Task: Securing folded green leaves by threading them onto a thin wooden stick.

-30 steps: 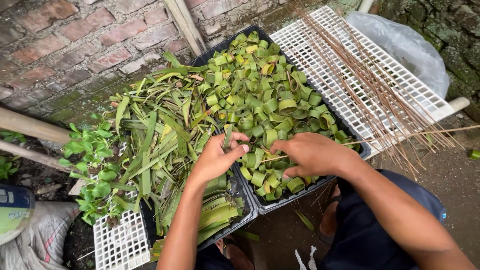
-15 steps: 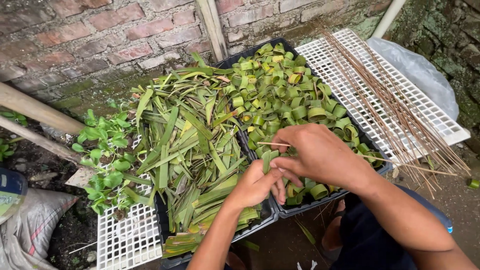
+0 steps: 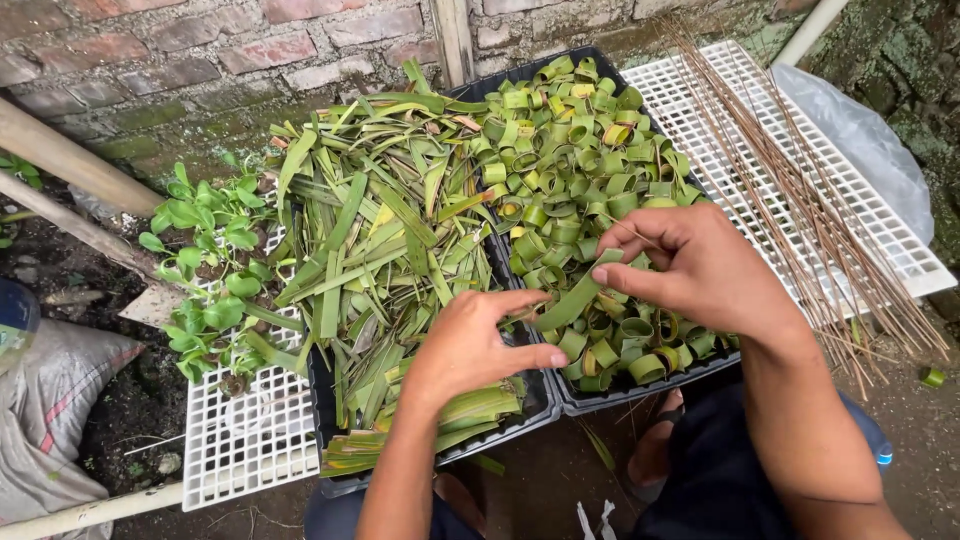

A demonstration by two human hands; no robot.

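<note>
Holding a flat green leaf strip (image 3: 578,297) between both hands: the right hand (image 3: 700,270) pinches its upper end, fingers (image 3: 625,281) closed on it, while the left hand (image 3: 470,345) grips the lower end, thumb and fingers clenched around it. The strip hangs low over the seam where the two trays meet, so either tray is within easy reach.

Left: black plastic tray (image 3: 440,455) heaped with long cut leaf blades (image 3: 390,240), flat, ribbed lengthwise, pointed, some yellowing at the cut ends, lying loose and crossed. Right: second black plastic tray (image 3: 660,385) filled with short leaf strips rolled into small rings (image 3: 570,140), glossy, springy-looking, green to yellow-green. Raw stock on one side and rolled pieces on the other keeps the two apart.

Past the ring tray, a white plastic grid panel (image 3: 860,200) carries a fan of thin brown stick-like leaf ribs (image 3: 790,190), stiff and straight, spread across the mesh. A grey plastic sack (image 3: 880,140) lies beyond it.

Far left, a white gridded seedling tray (image 3: 240,450) holds small round-leaved green seedlings (image 3: 205,260). Bamboo poles (image 3: 70,170) lean against a mossy red brick wall (image 3: 200,50). One stray ring (image 3: 932,377) lies on bare ground at right.
</note>
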